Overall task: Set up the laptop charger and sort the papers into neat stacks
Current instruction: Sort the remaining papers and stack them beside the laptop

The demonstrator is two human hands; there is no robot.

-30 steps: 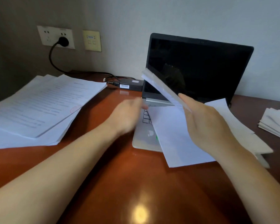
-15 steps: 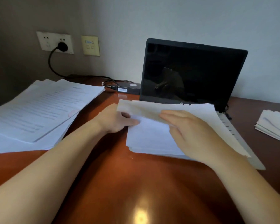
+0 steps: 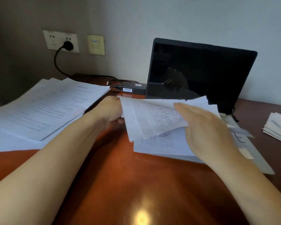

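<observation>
A loose bundle of printed sheets point(image 3: 149, 117) is lifted over the open laptop point(image 3: 199, 73), whose keyboard is mostly covered by more sheets point(image 3: 162, 145). My left hand point(image 3: 109, 109) grips the bundle's left edge. My right hand point(image 3: 206, 129) holds its right side, thumb on top, fingers hidden underneath. The black charger brick point(image 3: 133, 89) lies behind, left of the laptop, its cord point(image 3: 58, 62) plugged into the wall socket point(image 3: 61, 41).
A large spread stack of printed papers point(image 3: 44, 108) covers the left of the brown desk point(image 3: 120, 184). A smaller stack of folded papers point(image 3: 277, 127) lies at the right edge. A yellow wall plate point(image 3: 96, 44) sits beside the socket.
The bundle that my right hand held up on edge came down flat onto the laptop papers. Both hands now lift its top sheets, showing printed tables.
</observation>
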